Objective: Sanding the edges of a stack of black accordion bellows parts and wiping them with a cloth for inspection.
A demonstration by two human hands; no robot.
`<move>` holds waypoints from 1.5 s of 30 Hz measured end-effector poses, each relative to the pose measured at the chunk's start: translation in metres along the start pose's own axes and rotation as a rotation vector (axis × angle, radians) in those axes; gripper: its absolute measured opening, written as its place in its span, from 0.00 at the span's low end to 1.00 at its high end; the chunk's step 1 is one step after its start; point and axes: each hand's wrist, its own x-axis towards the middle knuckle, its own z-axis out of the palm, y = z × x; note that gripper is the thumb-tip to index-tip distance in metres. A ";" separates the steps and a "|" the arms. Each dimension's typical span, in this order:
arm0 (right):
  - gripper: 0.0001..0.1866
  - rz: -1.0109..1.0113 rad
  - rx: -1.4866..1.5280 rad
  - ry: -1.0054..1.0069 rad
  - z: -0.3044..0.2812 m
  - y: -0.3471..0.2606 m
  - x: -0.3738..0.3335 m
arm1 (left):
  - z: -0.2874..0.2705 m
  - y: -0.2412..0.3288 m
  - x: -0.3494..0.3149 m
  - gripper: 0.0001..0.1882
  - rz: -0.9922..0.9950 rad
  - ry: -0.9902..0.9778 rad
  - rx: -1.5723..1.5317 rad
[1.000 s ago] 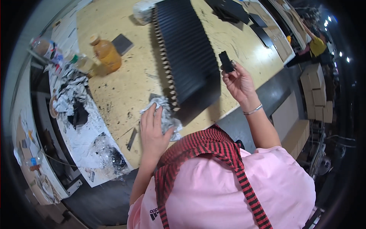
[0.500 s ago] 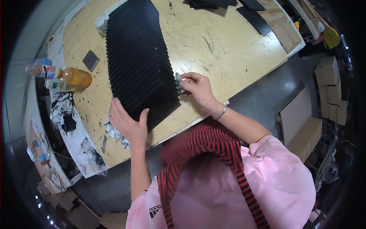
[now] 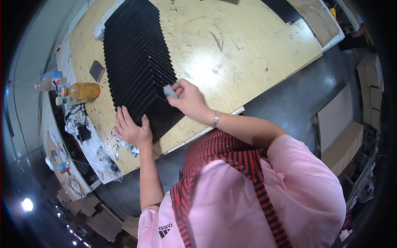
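Observation:
A long row of overlapping black sheets (image 3: 134, 58) lies fanned out on the table, running from its far side to the near edge. My left hand (image 3: 135, 131) rests with fingers stretched on the near left edge of the sheets, thumb apart on the front sheet's surface. Pinched in the fingers of my right hand (image 3: 188, 98) is a small light grey pad (image 3: 169, 91), cloth or sponge, I cannot tell which. It touches the near right edges of the fanned sheets.
On the table's left stand an amber bottle (image 3: 86, 91) and clear bottles (image 3: 49, 84), near a dark grey square piece (image 3: 97, 71). Crumpled paper (image 3: 74, 118) lies below them. Far right, a black sheet (image 3: 279, 9) adjoins flat cardboard (image 3: 316, 22). Cardboard boxes (image 3: 343, 144) stand right, beyond the table.
My right hand has brought the grey pad from beside the sheets onto their near right edges. The left hand stays on the near left edge. The view has shifted a little.

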 end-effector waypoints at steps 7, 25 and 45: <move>0.13 -0.126 0.027 0.086 0.009 -0.029 0.017 | 0.003 0.002 0.003 0.39 0.011 0.001 -0.007; 0.11 -0.685 -0.542 0.106 -0.005 -0.046 0.018 | -0.001 0.004 0.004 0.38 0.004 0.027 -0.026; 0.12 -0.212 -0.107 -0.005 0.012 -0.016 -0.005 | 0.000 0.005 0.002 0.37 -0.004 0.027 -0.019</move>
